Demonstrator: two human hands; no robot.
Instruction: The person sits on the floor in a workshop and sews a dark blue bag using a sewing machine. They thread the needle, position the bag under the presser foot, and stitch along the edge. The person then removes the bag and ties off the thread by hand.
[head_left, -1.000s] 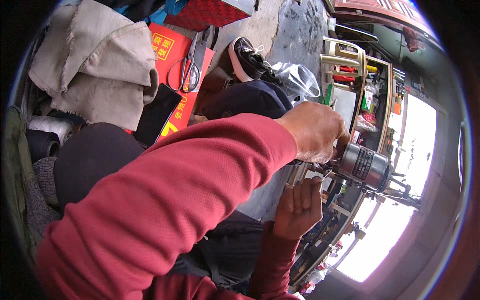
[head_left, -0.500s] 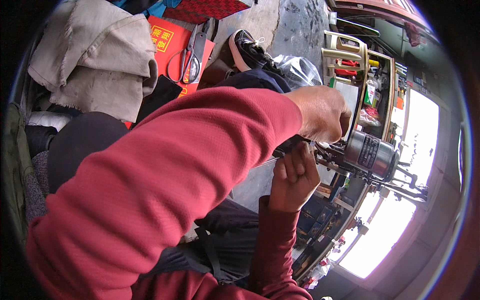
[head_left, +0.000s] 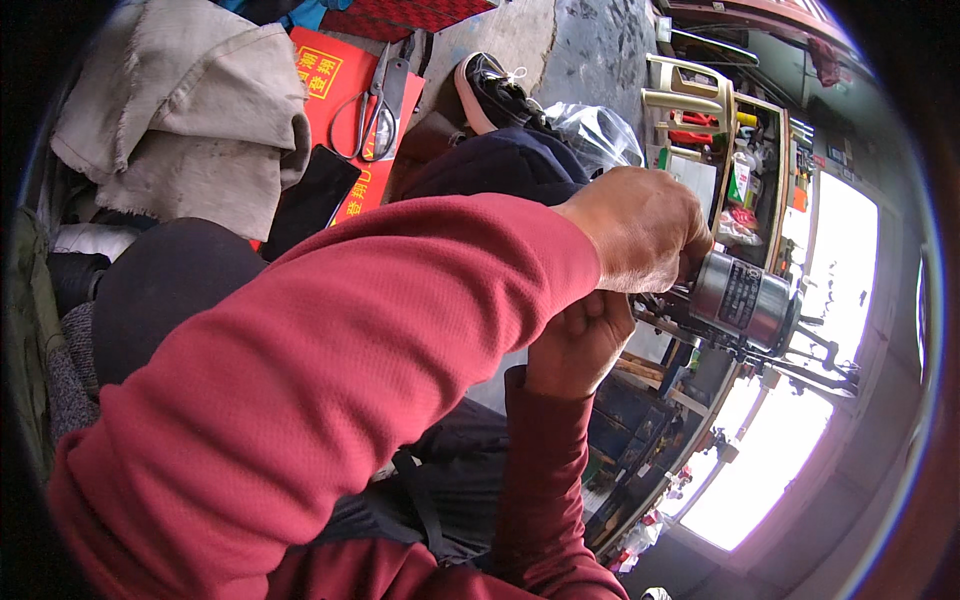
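My left hand (head_left: pixel 640 228) is closed in a fist, its back turned up and its thumb side close to a silver metal cylinder (head_left: pixel 740 300) on a dark machine frame. What its fingers grip, if anything, is hidden. Just below it, my right hand (head_left: pixel 578 345) has its fingers curled, their tips partly covered by my left wrist. Whatever lies between the two hands I cannot make out. Dark blue cloth (head_left: pixel 500 165) bunches behind my left forearm, beside a black shoe (head_left: pixel 495 95) with a pale sole.
Black-handled scissors (head_left: pixel 372 112) lie on a red sheet (head_left: pixel 325 75) at the upper left, near folded beige cloth (head_left: pixel 200 110) and a black flat piece (head_left: pixel 315 200). Clear plastic (head_left: pixel 597 130) sits by a cream stool (head_left: pixel 690 95). Cluttered shelves (head_left: pixel 765 180) stand at the right.
My left hand has shifted right toward the metal cylinder. My right hand has drawn slightly left, its fingertips now more covered by my left wrist.
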